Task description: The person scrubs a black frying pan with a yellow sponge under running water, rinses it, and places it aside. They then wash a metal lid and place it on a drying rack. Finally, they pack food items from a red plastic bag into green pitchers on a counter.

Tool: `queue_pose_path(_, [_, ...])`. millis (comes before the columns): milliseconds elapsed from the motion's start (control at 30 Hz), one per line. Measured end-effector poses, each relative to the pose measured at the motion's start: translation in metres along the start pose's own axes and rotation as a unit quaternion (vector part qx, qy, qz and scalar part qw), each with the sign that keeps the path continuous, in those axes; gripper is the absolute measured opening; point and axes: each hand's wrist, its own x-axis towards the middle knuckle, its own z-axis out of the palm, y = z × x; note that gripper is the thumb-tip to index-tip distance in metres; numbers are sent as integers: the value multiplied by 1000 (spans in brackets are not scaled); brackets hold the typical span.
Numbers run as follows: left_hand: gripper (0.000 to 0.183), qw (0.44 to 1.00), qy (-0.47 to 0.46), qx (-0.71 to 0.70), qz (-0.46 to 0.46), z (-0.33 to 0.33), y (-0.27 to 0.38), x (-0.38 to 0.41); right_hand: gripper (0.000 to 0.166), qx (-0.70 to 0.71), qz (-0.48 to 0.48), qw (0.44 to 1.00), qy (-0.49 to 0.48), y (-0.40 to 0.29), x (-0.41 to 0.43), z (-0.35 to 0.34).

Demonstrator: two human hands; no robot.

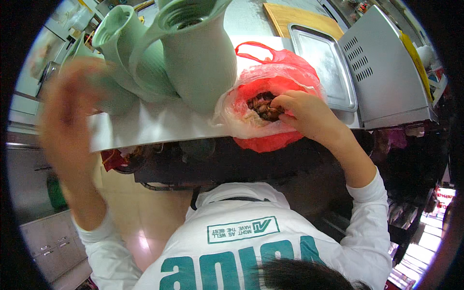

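Note:
A red plastic bag [282, 72] with a whitish translucent bag [239, 105] inside it stands open at the table's front edge, with dark brown, lumpy pieces [266, 106] in it. My right hand [302, 112] reaches over the bag's right rim, fingertips at the brown pieces; whether they grip one is hidden. My left hand [78, 90], blurred, is raised at the left beside the pale green pitchers; its fingers and anything in them are too blurred to tell. A large pale green ribbed pitcher [199, 65] stands just left of the bag, a smaller one [123, 47] farther left.
A metal tray [322, 65] lies right of the bag, against a wooden board [301, 18]. A grey metal housing with vent slots [384, 69] stands at the right. The white table's front edge [159, 139] runs before me, with a dark space and stored items below.

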Motion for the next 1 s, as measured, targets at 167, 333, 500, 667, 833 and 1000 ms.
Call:
queue_pose_path(167, [26,944,-253,-129,167,148,41,-33,24,-60,45,997,-21,-18,22,11])
queue_pose_path(333, [18,946,-314,70,39,224,6,-26,29,-137,69,987,46,5,17,21])
queue_pose_path(500, [35,959,-281,26,24,227,0,-28,22,-67,30,996,52,8,21,16])
queue_pose_path(667, [28,954,-297,3,42,233,-7,-28,19,-52,30,998,13,-3,21,17])
queue_pose_path(833, [21,958,-286,8,18,238,-4,-28,14,-86,37,996,-12,1,17,18])
queue_pose_path(1000, [17,968,-240,-61,-26,237,-4,-34,11,-68,29,997,-2,4,15,19])
